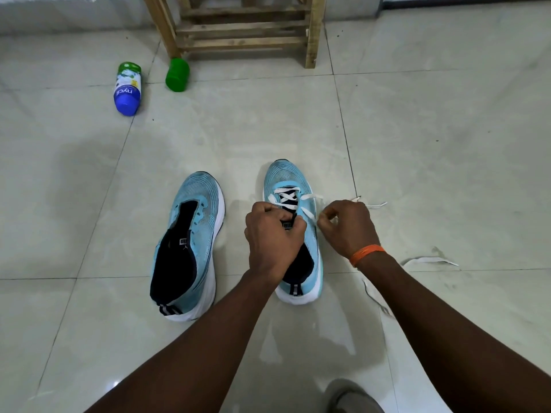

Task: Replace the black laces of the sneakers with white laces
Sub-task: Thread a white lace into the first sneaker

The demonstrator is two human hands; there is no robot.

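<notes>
Blue half-laced sneaker (281,177) toe pointing away; left hand (272,234) grips tongue (288,224), right hand (347,228) pinches white lace (308,214).

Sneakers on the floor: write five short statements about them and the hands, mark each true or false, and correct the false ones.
1. The right sneaker has a white lace crossed through its front eyelets. True.
2. The left sneaker is laced in black. False: no lace shows in it, and its eyelets look bare.
3. The left hand grips the right sneaker at its tongue. True.
4. The right hand lies flat on the floor tiles. False: its fingers pinch the white lace beside the right sneaker.
5. An orange band sits on the left wrist. False: it is on the right wrist.
</notes>
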